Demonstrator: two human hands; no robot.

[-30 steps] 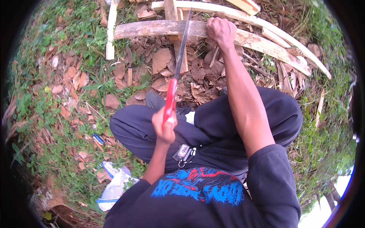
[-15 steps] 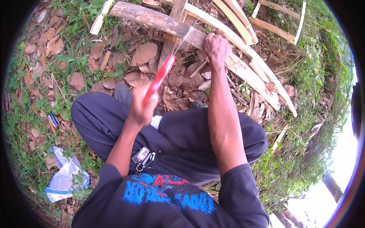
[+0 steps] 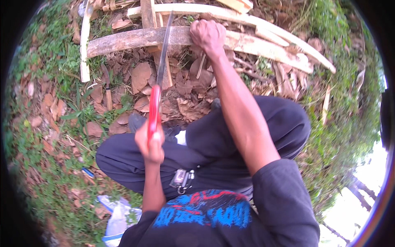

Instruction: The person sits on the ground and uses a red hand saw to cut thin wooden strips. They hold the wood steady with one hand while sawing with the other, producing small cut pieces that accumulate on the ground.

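Leave the knife (image 3: 108, 88) lying well left of the stroke. The plank (image 3: 123, 43) spans the far side, over a crossing timber (image 3: 147, 14); the left hand, (image 3: 150, 144) closed round the handle of the red-handled saw, (image 3: 154, 101) should draw straight and evenly, keeping the blade square just right of that timber. The right hand, (image 3: 210, 35) apart and clamped on the plank farther right, should press firmly, clear of the teeth.

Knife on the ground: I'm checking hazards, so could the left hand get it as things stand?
Probably not without letting go: the left hand is wrapped around the saw's red handle, though the knife looks uncovered.
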